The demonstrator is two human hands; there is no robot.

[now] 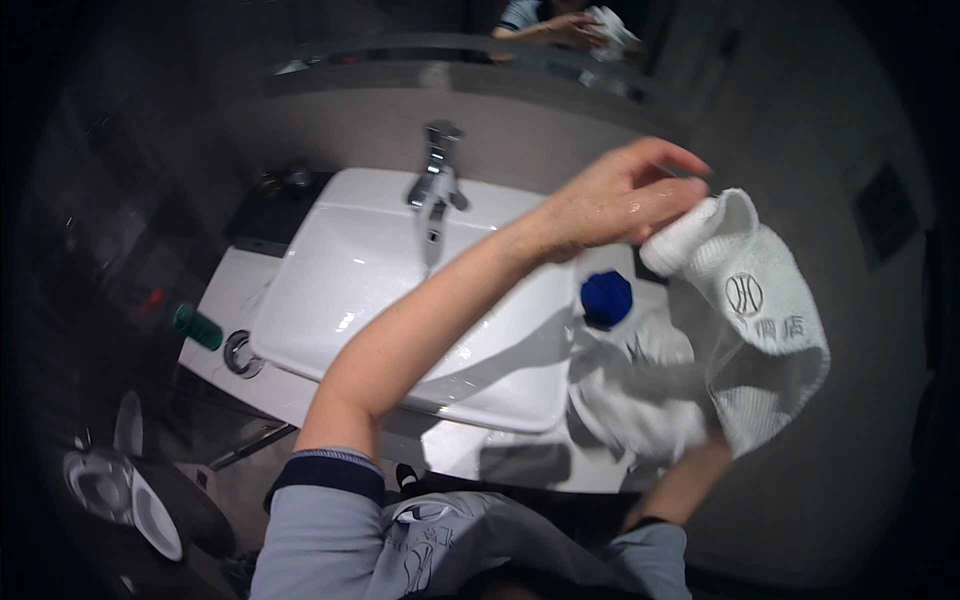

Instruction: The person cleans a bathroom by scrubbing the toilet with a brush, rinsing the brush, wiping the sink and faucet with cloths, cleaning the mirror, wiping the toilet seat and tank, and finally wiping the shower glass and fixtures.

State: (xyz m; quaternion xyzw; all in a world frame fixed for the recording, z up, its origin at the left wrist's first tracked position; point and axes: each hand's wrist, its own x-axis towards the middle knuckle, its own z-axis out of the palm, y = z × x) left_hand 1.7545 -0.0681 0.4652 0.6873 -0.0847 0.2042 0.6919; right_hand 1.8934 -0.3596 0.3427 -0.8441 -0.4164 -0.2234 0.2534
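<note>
My left hand [630,195] is raised to the right of the chrome faucet [435,169], wet, and grips the bunched top of a white terry towel [757,292] that bears a dark emblem and writing. The towel hangs down at the right and hides my right hand; only the right forearm shows below it. Under my left arm is a white rectangular basin [360,262] with water drops in it. Right of the basin, a blue cloth or sponge [607,299] lies beside a crumpled white cloth [637,405] on the counter.
A green cylindrical container [198,326] and a glass [244,354] stand on the left of the white counter [225,289]. A dark tray [262,225] with small items sits behind them. A toilet [112,487] is at the lower left. A mirror spans the wall above.
</note>
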